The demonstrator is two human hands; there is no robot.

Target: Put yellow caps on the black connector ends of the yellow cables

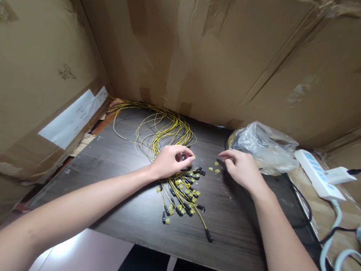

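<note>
Above the table (109, 158), left hand (171, 162) around connector (183, 156), right hand (241, 168) slightly parted

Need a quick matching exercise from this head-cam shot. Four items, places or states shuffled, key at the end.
Column one
1. Thin yellow cables
2. Three small yellow plastic pieces
3. Crumpled clear plastic bag
4. Long white power strip

Column two
A. Lying loose between the left hand and the right hand
B. Joined to a thick whitish cord
C. Spread in loops beyond the left hand
D. Just beyond the right hand

Pairs: 1-C, 2-A, 3-D, 4-B
</note>
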